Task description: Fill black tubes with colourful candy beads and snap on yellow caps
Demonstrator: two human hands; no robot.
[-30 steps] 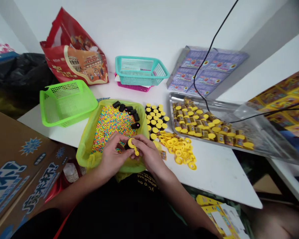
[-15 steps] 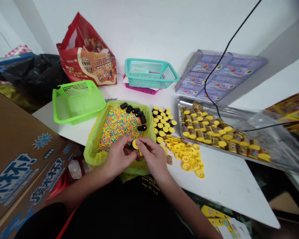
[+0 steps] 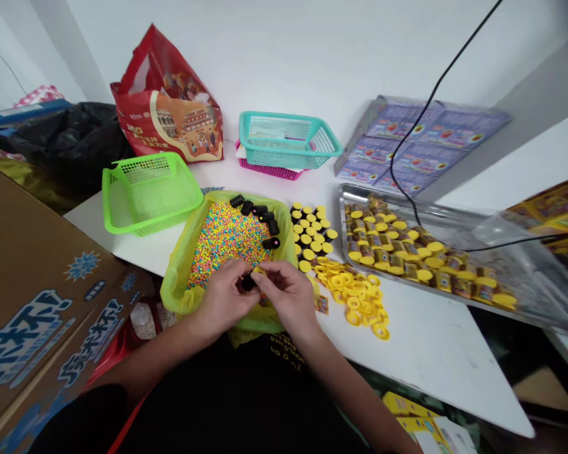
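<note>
My left hand point(image 3: 224, 301) grips a small black tube point(image 3: 248, 283) above a yellow-green plastic bag point(image 3: 180, 293) lining a heap of multicoloured candy beads point(image 3: 227, 243). My right hand point(image 3: 286, 293) pinches a yellow cap point(image 3: 258, 272) at the tube's end, and my fingers hide most of it. Several bare black tubes point(image 3: 258, 214) lie along the far side of the beads. Yellow-capped tubes point(image 3: 310, 233) stand in a cluster to the right of the bag, and loose yellow caps point(image 3: 353, 299) lie nearer my right hand.
A steel tray point(image 3: 430, 252) holds many labelled, yellow-capped tubes. Behind stand green point(image 3: 149, 192), teal point(image 3: 286, 140) and pink point(image 3: 265, 169) baskets, a red bag point(image 3: 168, 107), and purple-blue printed cards point(image 3: 421, 142). A cardboard box point(image 3: 38, 315) stands left of the white table point(image 3: 421, 340).
The yellow cap has moved from clear view into my fingers and now sits against the black tube. My hands have drawn closer together, and the view has shifted slightly.
</note>
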